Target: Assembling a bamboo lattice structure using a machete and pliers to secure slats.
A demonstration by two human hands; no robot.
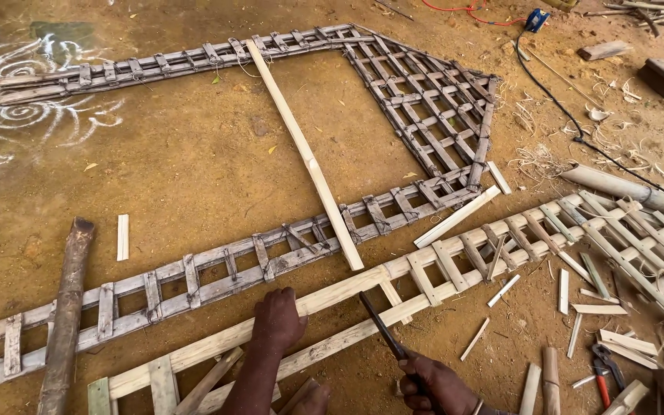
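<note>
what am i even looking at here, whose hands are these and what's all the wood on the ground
This is a single picture from a camera worn on a person's head, looking down at their own two bare hands. There is no machine. The left hand presses flat on a pale, new bamboo lattice frame lying on the dirt ground. The right hand grips a dark, blade-like tool, its tip against the same frame. Behind lies an older grey lattice frame with a long pale strip across it. Loose offcuts, red-handled pliers, a dark pole and a black cable lie around.
</note>
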